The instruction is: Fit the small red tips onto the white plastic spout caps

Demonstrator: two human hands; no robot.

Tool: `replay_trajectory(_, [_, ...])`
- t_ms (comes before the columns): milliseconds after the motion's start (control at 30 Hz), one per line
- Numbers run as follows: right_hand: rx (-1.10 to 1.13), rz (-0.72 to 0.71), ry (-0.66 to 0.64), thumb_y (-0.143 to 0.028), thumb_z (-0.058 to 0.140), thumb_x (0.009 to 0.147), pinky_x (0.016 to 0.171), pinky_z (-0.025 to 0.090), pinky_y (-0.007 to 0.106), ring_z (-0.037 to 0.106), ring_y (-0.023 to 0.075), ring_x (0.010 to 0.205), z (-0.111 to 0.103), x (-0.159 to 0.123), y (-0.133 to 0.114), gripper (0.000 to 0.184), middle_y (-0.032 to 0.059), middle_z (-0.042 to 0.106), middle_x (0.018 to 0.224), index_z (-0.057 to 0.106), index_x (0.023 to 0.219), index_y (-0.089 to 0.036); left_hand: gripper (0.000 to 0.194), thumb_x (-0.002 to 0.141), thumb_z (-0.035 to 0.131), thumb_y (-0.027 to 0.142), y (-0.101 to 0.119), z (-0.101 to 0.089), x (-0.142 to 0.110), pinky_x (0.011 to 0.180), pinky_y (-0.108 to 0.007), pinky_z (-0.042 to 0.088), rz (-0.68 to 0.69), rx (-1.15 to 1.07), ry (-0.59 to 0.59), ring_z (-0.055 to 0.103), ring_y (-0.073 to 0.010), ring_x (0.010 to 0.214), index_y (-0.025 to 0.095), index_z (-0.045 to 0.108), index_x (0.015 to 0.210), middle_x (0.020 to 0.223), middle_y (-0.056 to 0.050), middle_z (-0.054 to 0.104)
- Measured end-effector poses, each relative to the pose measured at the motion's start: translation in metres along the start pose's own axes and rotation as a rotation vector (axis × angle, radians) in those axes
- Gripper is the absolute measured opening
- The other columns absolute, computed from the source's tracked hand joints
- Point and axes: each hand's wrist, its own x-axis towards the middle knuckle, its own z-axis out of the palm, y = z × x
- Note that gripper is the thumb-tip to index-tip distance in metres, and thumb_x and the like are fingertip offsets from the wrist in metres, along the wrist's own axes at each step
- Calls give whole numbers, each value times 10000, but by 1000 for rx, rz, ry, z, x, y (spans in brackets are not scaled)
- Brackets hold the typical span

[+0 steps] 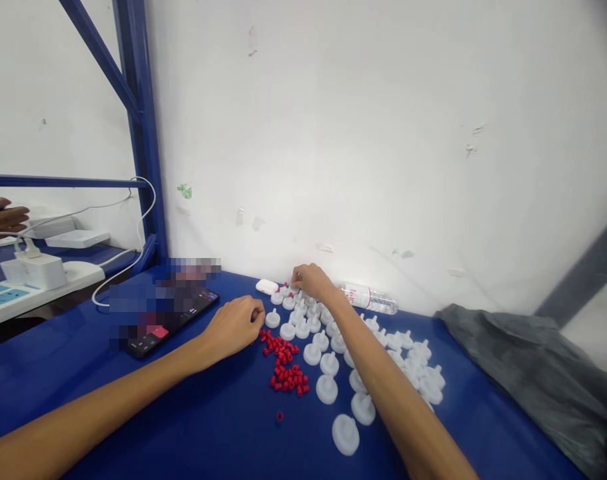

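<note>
Many white plastic discs with a short stem [326, 389] stand or lie on the blue tabletop [208, 413]. Small red caps [289, 379] are heaped to their left, with one red cap [280, 417] lying apart nearer me. My left hand [236, 325] rests just above the heap, its fingers curled together; whatever they may hold is hidden. At the back row my right hand [311, 280] reaches over the white discs, fingertips pinched down beside a few stems that carry red caps [285, 288]. What sits between those fingertips is too small to make out.
A clear plastic bottle [371, 299] lies against the wall, and a white rounded case [267, 287] sits left of it. On the left are a phone [173, 323] and a power strip [43, 293]. Dark cloth [533, 367] covers the right. Another person's hand [3, 217] shows far left.
</note>
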Motion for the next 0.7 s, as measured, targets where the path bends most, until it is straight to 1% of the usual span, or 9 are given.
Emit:
replay_trajectory(167, [40,-38,7,-404,667,1012,959,595,474,677,252,1136,-6,1,1,367,96,659,1342,644,1313,-195,219,1020,665,377,0,-2,-1,845,-408,624,-6,-3,5,726,-201,910,168,709,1067,1031,-44,746])
replay_trajectory(267, [77,-91,-21,-411,662,1015,960,595,468,677,254,1135,-9,1,1,355,90,662,1339,654,1299,-198,219,1019,664,379,-1,-1,-1,853,-412,621,-6,-14,24,725,-203,917,169,709,1064,1029,-43,746])
replay_trajectory(400, [117,-140,-69,-402,663,1015,960,595,464,677,247,1132,-5,1,-2,343,91,661,1342,656,1295,-204,222,1019,660,384,-1,-1,0,864,-419,609,-4,-44,73,717,-205,917,168,708,1034,1008,-38,740])
replay_trajectory(500, [158,-152,-64,-395,665,1015,958,596,467,679,242,1129,-4,1,-5,348,97,660,1342,649,1305,-203,207,1032,626,361,0,-3,1,873,-418,578,8,-89,129,697,-204,902,172,698,989,978,-30,727])
replay_trajectory(600, [220,-153,-35,-400,668,1013,947,600,469,683,243,1119,-15,-3,-8,364,96,663,1329,642,1312,-194,182,1044,525,285,1,-7,0,831,-384,520,21,-152,191,681,-216,870,201,672,977,960,-29,724])
replay_trajectory(633, [242,-154,-23,-400,670,1012,949,599,474,682,244,1121,-21,-5,-9,364,96,665,1322,643,1306,-189,188,1043,491,280,1,-9,-1,801,-372,498,21,-177,212,680,-222,854,214,658,988,945,-28,724])
replay_trajectory(700, [289,-163,-19,-377,687,998,963,584,463,684,240,1122,-37,-11,-14,321,92,688,1288,666,1250,-179,210,1046,438,327,2,-11,-2,737,-360,460,17,-229,248,678,-232,813,232,624,1024,892,-17,717])
